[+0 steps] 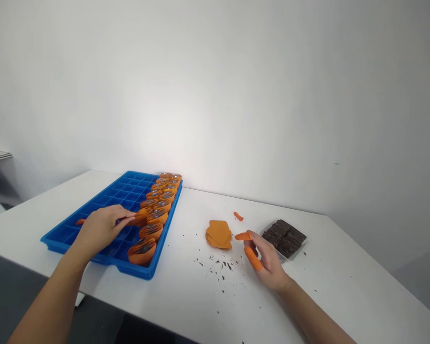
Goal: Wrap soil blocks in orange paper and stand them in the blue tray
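My left hand [102,229] is over the blue compartment tray [151,271], thumb and fingers pinching an orange folded wrapper [141,218]. That wrapper sits beside the filled compartments; whether it rests on the tray's bottom is hidden. Rows of similar orange wrappers with dark contents [142,251] line the tray's right side. My right hand [267,260] has orange finger cots on thumb and forefinger, which are apart with nothing between them. Just left of it lies a small stack of flat orange sheets [218,234].
A shallow clear container holds dark brown sticks [285,237], right of my right hand. A loose orange finger cot [238,216] and dark crumbs [222,265] lie on the white table [186,306]. A wall [236,95] rises behind. Something small and orange [80,221] shows beside my left hand.
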{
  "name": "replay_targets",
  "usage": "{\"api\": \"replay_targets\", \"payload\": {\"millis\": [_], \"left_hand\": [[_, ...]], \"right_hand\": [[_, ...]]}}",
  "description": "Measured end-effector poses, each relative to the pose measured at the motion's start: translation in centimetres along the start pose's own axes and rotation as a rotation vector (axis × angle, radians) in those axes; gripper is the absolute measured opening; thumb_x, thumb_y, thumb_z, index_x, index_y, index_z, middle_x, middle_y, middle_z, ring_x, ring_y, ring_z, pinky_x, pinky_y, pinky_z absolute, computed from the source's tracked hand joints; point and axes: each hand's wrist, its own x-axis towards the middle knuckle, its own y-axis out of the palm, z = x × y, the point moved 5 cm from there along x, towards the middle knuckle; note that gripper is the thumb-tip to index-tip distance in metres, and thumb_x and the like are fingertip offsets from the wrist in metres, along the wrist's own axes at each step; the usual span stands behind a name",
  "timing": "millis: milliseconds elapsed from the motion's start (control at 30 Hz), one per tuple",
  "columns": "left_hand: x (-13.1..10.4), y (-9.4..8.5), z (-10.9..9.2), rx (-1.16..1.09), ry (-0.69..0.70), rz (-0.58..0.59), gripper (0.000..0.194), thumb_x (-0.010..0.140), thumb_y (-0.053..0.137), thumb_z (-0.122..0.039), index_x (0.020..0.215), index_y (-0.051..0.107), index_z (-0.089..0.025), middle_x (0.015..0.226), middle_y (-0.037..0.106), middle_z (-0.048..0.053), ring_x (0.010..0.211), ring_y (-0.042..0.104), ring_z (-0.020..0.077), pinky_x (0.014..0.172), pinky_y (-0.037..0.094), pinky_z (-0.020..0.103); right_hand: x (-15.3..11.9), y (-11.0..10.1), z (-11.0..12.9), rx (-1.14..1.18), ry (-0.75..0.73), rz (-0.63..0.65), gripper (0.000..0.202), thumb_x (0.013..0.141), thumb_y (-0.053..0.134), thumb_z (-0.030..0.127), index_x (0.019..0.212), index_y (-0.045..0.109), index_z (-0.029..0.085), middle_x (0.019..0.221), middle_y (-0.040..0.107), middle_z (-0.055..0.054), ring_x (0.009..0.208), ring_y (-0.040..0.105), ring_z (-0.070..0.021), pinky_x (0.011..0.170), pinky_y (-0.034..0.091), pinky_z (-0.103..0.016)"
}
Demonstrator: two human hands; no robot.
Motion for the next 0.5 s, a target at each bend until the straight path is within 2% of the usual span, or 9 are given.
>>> {"api": "replay_targets", "payload": {"millis": [133, 267, 367, 500], "left_hand": [[0.4, 1.8, 0.1, 0.065, 0.094, -0.056, 0.035, 0.108, 0.053, -0.042, 0.097, 0.083, -0.026, 0.096, 0.082, 0.004, 0.082, 0.077, 0.0227, 0.065, 0.054, 0.029], [0.3, 2.9, -0.4, 0.135, 0.157, -0.125, 0.033, 0.111, 0.052, -0.037, 0.099, 0.079, -0.023, 0.095, 0.078, 0.004, 0.082, 0.074, 0.0207, 0.063, 0.051, 0.028], [0.1, 3.3, -0.8, 0.145, 0.202, -0.162, 0.029, 0.113, 0.053, -0.034, 0.103, 0.078, -0.021, 0.096, 0.076, 0.004, 0.087, 0.074, 0.02, 0.07, 0.053, 0.029], [-0.2, 3.7, -1.2, 0.114, 0.235, -0.24, 0.026, 0.113, 0.055, -0.028, 0.103, 0.076, -0.019, 0.094, 0.075, 0.005, 0.09, 0.071, 0.0203, 0.083, 0.055, 0.03]], "right_hand": [[0.0, -0.4, -0.3, 0.01, 0.004, -0.018, 0.025, 0.113, 0.042, 0.032, 0.117, 0.065, 0.024, 0.074, 0.05, 0.002, 0.06, 0.045, -0.017, 0.056, 0.04, -0.032], [0.0, -0.6, -0.8, -0.008, 0.014, -0.039, 0.027, 0.112, 0.042, 0.034, 0.116, 0.067, 0.024, 0.074, 0.052, 0.0, 0.06, 0.047, -0.0175, 0.056, 0.042, -0.032], [0.0, -0.6, -0.9, -0.004, -0.017, -0.03, 0.027, 0.113, 0.041, 0.033, 0.119, 0.066, 0.024, 0.074, 0.051, 0.001, 0.059, 0.046, -0.0172, 0.055, 0.04, -0.032], [-0.1, -0.4, -1.1, 0.001, 0.016, 0.007, 0.029, 0.115, 0.037, 0.033, 0.117, 0.065, 0.025, 0.073, 0.049, 0.002, 0.058, 0.043, -0.0168, 0.055, 0.038, -0.032]]}}
